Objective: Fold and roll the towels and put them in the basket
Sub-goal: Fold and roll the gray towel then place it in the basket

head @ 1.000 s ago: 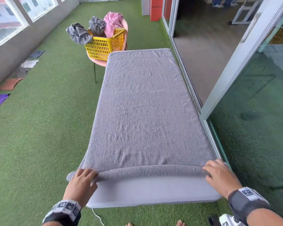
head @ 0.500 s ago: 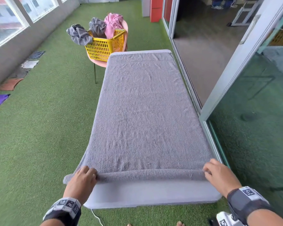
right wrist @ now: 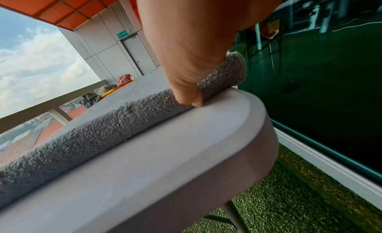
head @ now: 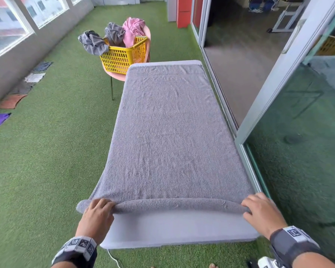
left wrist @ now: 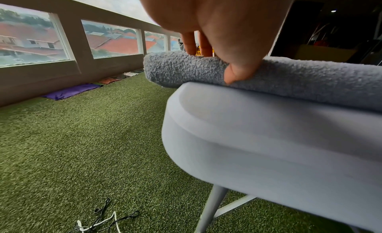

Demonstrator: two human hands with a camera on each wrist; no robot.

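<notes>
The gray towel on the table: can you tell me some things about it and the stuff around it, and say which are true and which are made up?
1. Both hands hold the rolled near end of the gray towel: left hand, right hand. True.
2. The towel is rolled all the way up. False: only the near end is rolled; the rest lies flat on the table.
3. The basket is blue. False: it is yellow.
4. A pink towel sticks out of the basket. True.
5. The floor is bare concrete. False: it is green turf.
</notes>
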